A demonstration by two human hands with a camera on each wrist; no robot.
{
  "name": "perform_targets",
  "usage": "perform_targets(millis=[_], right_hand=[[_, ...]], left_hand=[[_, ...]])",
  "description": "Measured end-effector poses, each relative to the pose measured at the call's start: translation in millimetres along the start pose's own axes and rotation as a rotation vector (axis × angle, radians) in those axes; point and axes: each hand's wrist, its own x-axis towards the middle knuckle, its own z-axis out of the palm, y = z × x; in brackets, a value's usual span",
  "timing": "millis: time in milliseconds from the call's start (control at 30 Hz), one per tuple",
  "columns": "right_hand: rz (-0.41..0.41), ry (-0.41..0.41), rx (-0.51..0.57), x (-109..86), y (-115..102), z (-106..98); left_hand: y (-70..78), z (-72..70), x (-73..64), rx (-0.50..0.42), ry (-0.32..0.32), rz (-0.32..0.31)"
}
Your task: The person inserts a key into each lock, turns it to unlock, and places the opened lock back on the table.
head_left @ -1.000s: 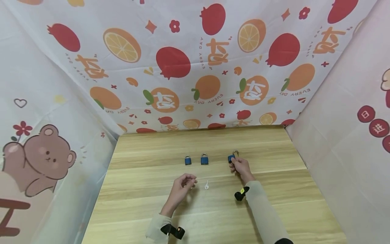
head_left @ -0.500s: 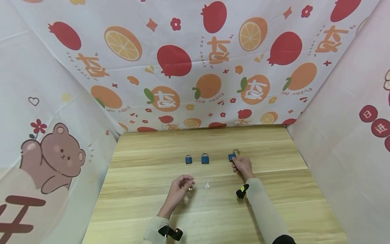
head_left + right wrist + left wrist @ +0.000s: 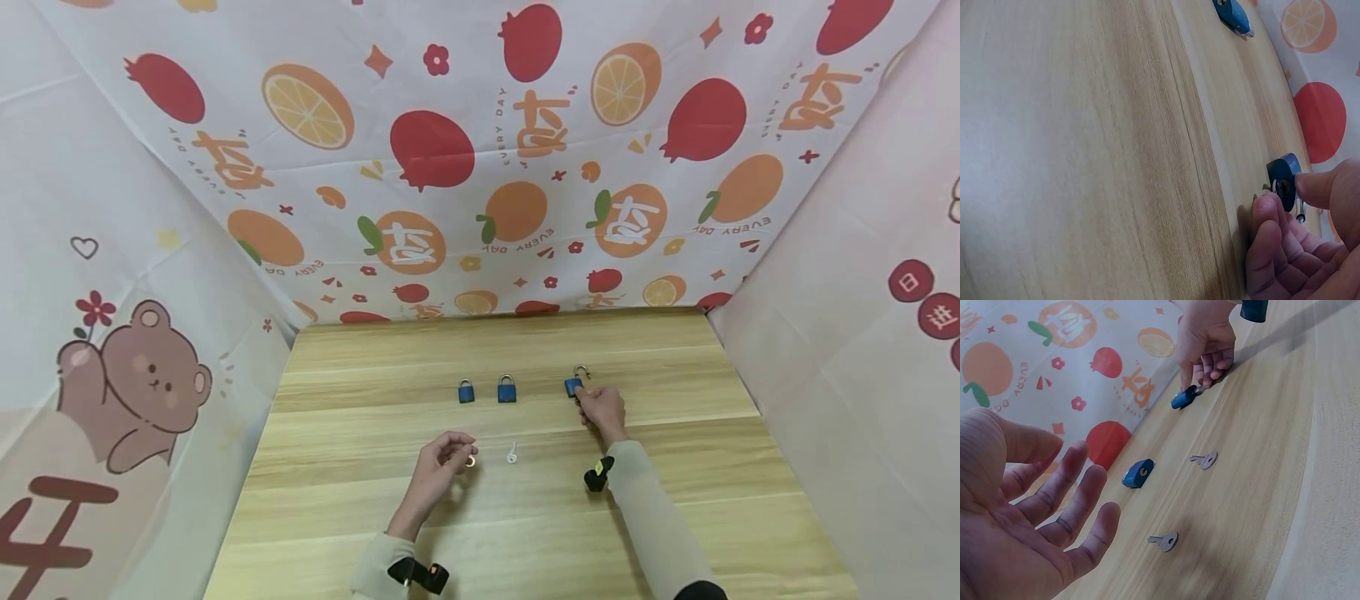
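Observation:
On the right of the head view, my right hand (image 3: 602,411) grips a blue padlock (image 3: 573,386) whose shackle stands open. The right wrist view shows the thumb against the padlock's body (image 3: 1285,174) and the fingers curled near its keyhole, where a bit of metal shows at the fingertips. My left hand (image 3: 438,467) hovers loosely over the wood with nothing in its fingers (image 3: 1088,497). A key (image 3: 470,461) lies beside its fingertips, partly hidden in the head view. Another key (image 3: 512,454) lies a little to the right.
Two more blue padlocks, a smaller one (image 3: 467,392) and a larger one (image 3: 507,390), stand with closed shackles left of the gripped one. The wooden tabletop (image 3: 360,358) ends at a fruit-print cloth (image 3: 465,275) behind. White cloths hang at both sides.
My left hand has drawn slightly to the left, so the key by its fingertips now shows. My right hand stays at the padlock with little movement.

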Motion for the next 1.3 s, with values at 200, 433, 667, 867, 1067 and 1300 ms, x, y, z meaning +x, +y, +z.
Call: perform_targets(millis=[200, 433, 667, 867, 1067, 1300], right_hand=[[0.000, 0.009, 0.016, 0.1, 2.5, -2.3], [-0.015, 0.052, 0.025, -4.0, 1.5, -7.4], [-0.052, 0.118, 0.003, -9.9, -7.2, -17.2], [-0.142, 0.166, -0.028, -18.0, -20.6, -25.9], [-0.225, 0.180, 0.011, -30.7, -33.3, -34.1], [-0.319, 0.181, 0.069, -49.1, -47.1, -43.4]], left_hand=[[-0.9, 1.6, 1.3, 0.007, -0.001, 0.007], [-1.1, 2.2, 1.9, 0.011, -0.011, -0.006], [-1.7, 6.8, 6.2, 0.023, -0.037, 0.019], [-2.0, 16.9, 10.6, 0.057, -0.060, 0.042], [-0.2, 32.0, 16.8, 0.114, -0.045, 0.055], [1.4, 46.5, 24.3, 0.161, -0.063, 0.061]])
